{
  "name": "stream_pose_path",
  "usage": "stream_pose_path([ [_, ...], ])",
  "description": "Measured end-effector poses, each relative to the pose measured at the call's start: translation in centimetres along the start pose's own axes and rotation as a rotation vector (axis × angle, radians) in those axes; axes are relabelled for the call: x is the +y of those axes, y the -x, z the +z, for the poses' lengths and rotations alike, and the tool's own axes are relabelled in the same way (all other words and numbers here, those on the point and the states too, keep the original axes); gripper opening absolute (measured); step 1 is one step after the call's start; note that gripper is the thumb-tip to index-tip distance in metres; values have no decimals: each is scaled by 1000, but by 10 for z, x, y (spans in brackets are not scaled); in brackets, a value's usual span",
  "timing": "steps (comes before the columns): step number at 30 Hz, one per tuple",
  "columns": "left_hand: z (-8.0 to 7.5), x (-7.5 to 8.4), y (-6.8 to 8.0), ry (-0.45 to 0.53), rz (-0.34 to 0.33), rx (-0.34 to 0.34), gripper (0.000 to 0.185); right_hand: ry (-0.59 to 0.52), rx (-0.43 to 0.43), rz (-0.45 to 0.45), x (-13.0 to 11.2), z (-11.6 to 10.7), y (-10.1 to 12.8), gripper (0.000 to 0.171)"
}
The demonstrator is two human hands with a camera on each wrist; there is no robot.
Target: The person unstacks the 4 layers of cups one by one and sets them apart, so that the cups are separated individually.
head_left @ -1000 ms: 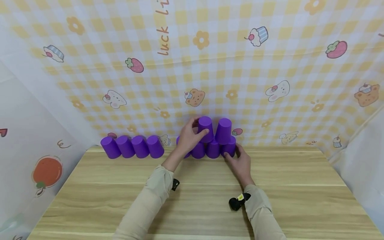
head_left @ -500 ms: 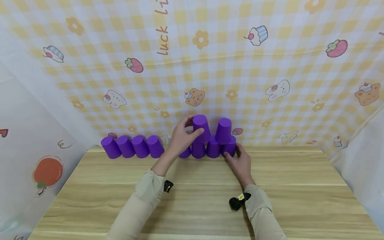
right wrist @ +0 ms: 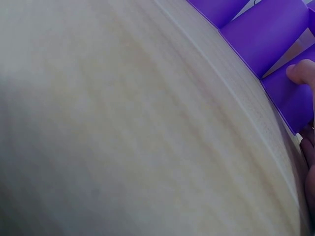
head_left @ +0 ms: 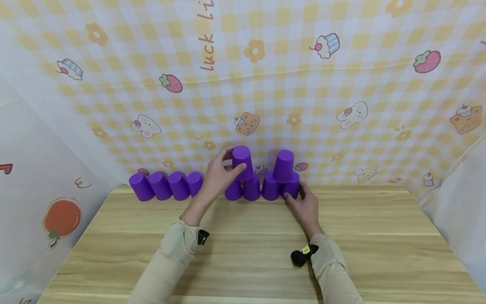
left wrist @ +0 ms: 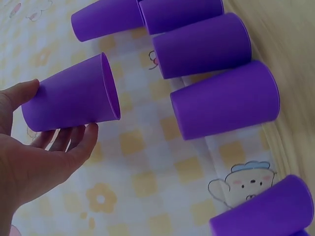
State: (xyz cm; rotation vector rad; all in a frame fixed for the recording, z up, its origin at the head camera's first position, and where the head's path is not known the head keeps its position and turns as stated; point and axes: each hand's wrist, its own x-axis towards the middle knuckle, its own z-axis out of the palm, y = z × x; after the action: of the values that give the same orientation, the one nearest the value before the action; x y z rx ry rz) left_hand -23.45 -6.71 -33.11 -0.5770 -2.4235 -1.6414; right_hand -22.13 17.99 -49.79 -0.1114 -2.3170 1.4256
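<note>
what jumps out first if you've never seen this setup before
The purple cups lined upside down along the table's back edge: a row of four at left, a second row mid-table with one cup on top. The left hand holds another purple cup in the air, while the right hand touches the rightmost bottom cup. Behind hangs a yellow checked backdrop with cartoon pictures.

My left hand (head_left: 217, 179) has carried the upside-down purple cup (head_left: 241, 161) leftward: a second ago it sat close beside the other raised cup (head_left: 284, 165), and now a clear gap separates them. The cup is now above the left end of the bottom row (head_left: 262, 188). My left forearm has swung left with it.
</note>
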Motion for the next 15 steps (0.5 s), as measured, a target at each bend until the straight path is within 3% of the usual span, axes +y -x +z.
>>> stream_pose_path([
  [5,-4,-4,1,-26,22,6,48,-5,5,-11,0,-2,0,58],
  [7,-6,-14,-1,-31,8,11,49,-3,5,-10,0,-2,0,58],
  [15,-18,-19,5,-28,-49,35,49,4,-3,1,0,-2,-1,59],
])
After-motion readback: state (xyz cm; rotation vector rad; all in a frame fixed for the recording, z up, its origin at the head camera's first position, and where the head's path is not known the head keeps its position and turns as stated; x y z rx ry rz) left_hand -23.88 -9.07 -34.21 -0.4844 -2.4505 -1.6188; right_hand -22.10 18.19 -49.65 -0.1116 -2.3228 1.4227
